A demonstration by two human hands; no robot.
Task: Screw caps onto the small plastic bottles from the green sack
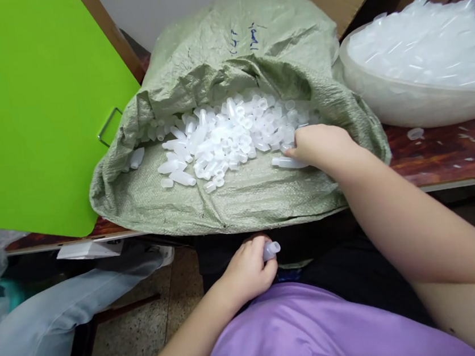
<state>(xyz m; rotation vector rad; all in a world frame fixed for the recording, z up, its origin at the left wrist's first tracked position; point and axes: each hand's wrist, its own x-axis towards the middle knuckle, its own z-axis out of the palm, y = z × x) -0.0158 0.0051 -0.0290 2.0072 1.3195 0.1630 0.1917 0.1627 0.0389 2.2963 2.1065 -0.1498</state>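
Translucent white plastic nearly everywhere in the head view. Heaped as small vials (232, 133) in the open mouth of a green woven sack (240, 200), slumped on its side across the edge of a dark red table (453, 153).

Right hand (322, 144) reaching in over the sack's near right lip, palm down, back of the hand toward the camera, fingertips resting on a loose vial (288, 162) at the heap's near right edge. Lies flat on the weave, long axis running left to right, left end free, right end tucked under the fingers. Pinched or merely touched: cannot tell, fingertips hidden beneath the hand.

Left hand (248, 268) low and well apart, below the table edge and above the lap, curled shut around a held vial (271, 249), neck end poking out toward the right past thumb and forefinger.

Nearer hand to the heap: the right, plainly, with the sack's near lip between the left hand and the pile.

Off to the right, a pale bowl (405, 104) brimming with clear pieces (419, 43). To the left, a bright green board (19, 111) and another person's jeans-clad leg (44, 326).
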